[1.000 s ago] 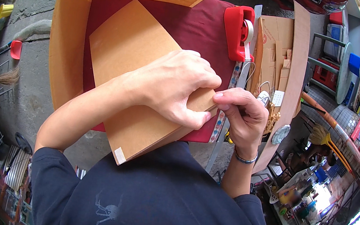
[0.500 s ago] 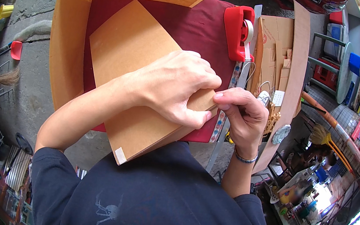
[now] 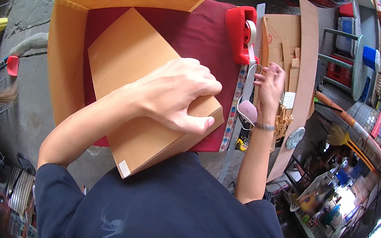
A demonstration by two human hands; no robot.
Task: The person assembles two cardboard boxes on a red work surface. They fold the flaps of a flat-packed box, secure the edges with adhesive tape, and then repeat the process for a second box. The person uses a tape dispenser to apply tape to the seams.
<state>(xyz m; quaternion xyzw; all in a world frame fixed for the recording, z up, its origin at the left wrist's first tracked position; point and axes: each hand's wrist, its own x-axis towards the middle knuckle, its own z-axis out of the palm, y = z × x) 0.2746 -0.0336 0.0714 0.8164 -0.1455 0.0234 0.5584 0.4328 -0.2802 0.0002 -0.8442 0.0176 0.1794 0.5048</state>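
Note:
A brown cardboard box (image 3: 127, 47) lies slanted on a dark red cloth (image 3: 208, 29) in front of me. My left hand (image 3: 177, 95) grips its right end, with the thumb over the edge and the fingers bent on top. A short piece of pale tape (image 3: 124, 168) is stuck on the box's near corner. My right hand (image 3: 269, 89) is raised off the box, its fingers loosely apart and holding nothing visible. It is nearest to the red tape dispenser (image 3: 236, 33), which carries a roll of whitish tape (image 3: 250, 32).
An upright bent cardboard panel (image 3: 66, 53) borders the cloth on the left and far sides. To the right lie flat cardboard pieces (image 3: 304, 71), a rounded pink thing (image 3: 247, 111) and a yellow tape measure (image 3: 242, 143). A round-topped stool (image 3: 361, 67) stands farther right.
My right hand has left the box's right corner and moved away toward the tape dispenser, its fingers opening from a pinch. My left hand still holds the box.

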